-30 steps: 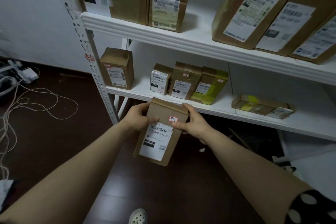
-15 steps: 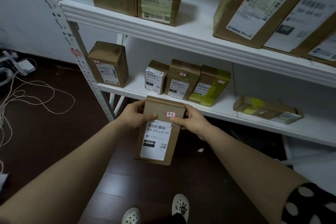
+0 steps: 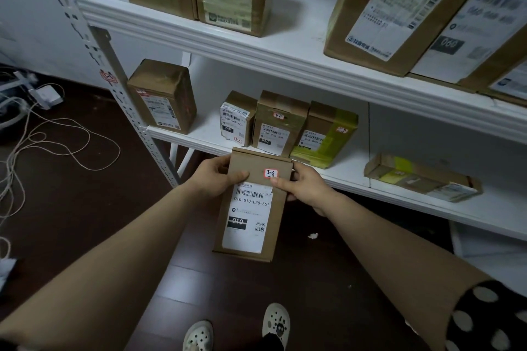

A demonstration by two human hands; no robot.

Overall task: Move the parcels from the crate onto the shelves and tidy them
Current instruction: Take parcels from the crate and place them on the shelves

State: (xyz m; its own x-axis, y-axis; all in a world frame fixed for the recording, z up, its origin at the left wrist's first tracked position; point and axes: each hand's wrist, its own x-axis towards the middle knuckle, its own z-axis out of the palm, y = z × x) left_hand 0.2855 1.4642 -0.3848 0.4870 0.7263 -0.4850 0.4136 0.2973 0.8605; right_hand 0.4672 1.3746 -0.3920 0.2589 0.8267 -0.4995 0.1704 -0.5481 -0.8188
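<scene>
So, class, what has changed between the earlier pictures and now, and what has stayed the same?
The held parcel has turned from slanted to nearly straight, in front of the lower shelf. Both shoes now show. Nothing was taken or let go: the left hand and right hand grip its top corners as before. The shelved parcels stayed put.

The parcel (image 3: 253,208) gripped by the left hand (image 3: 214,177) and right hand (image 3: 305,188) was matt brown cardboard with a smooth white paper label. Just beyond the right hand, a box (image 3: 328,137) wore glossy yellow-green tape, probably plastic. The shelf (image 3: 185,141) past the left hand looked smooth and white-painted. The floor (image 3: 228,293) below both hands was dark, faintly shiny wood.
</scene>
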